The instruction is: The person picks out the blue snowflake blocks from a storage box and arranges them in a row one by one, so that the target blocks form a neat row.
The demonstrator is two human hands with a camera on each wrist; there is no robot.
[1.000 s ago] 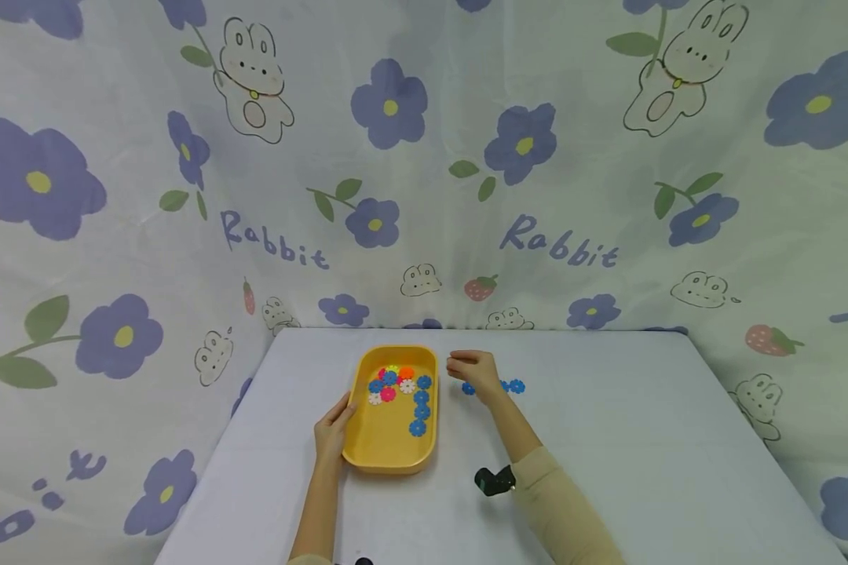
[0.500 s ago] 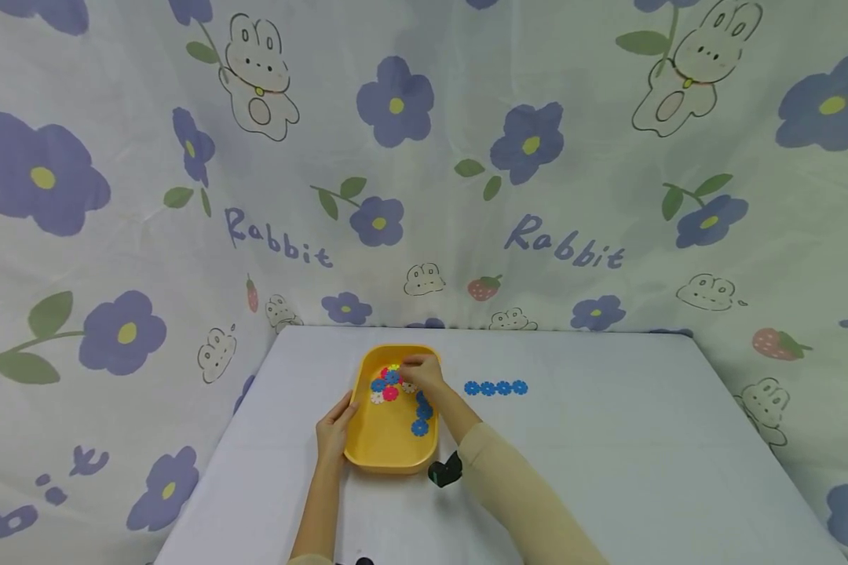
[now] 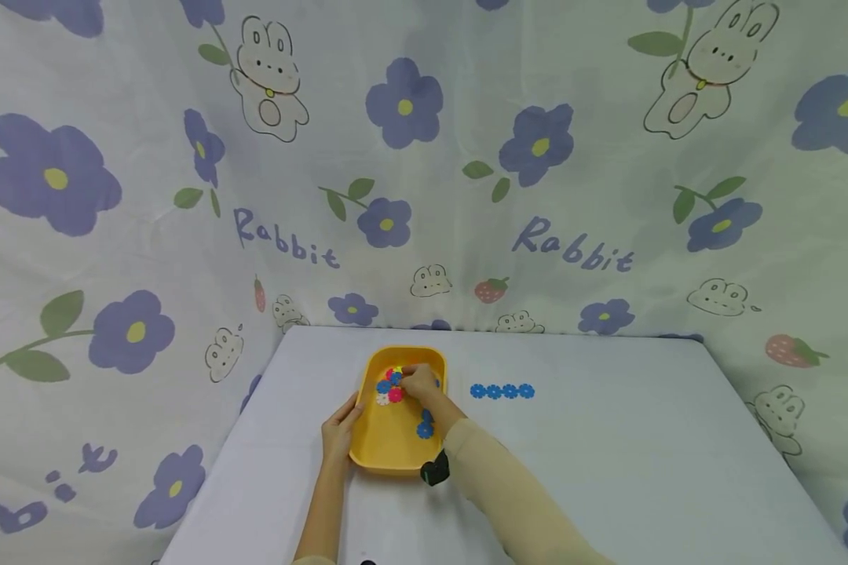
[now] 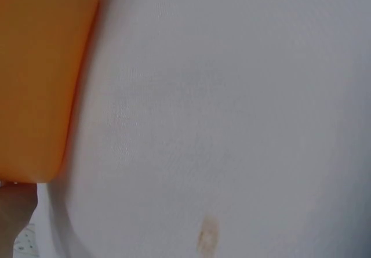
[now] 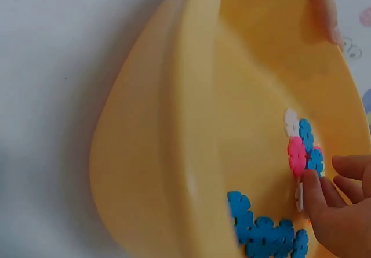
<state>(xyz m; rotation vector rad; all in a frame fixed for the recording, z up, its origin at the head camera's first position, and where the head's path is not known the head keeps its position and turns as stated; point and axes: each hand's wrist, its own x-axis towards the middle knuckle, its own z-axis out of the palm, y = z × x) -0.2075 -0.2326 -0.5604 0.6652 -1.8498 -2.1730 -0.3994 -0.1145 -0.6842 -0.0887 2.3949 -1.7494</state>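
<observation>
My left hand (image 3: 341, 430) grips the left rim of a yellow plastic tray (image 3: 389, 451), thumb over the edge. Inside the tray, my right hand (image 3: 422, 384) reaches down over a small pile of flower-shaped plastic pieces. The right wrist view shows its fingers bent and spread apart, tips right at a white piece (image 5: 299, 196). Close by lie a pink piece (image 5: 297, 156), a blue piece (image 5: 306, 133) and another white piece (image 5: 291, 122). Joined blue pieces (image 5: 264, 235) run along the tray's near side in that view, partly hidden by the right hand in the head view.
On the white table (image 3: 608, 455), right of the tray, lies a straight row of several blue flower pieces (image 3: 502, 391). A patterned curtain (image 3: 459, 220) hangs behind the table. A dark device (image 3: 435, 469) sits at the right wrist.
The right hand has moved left from over the blue row on the table into the tray, uncovering that row. The left hand stays on the tray's rim.
</observation>
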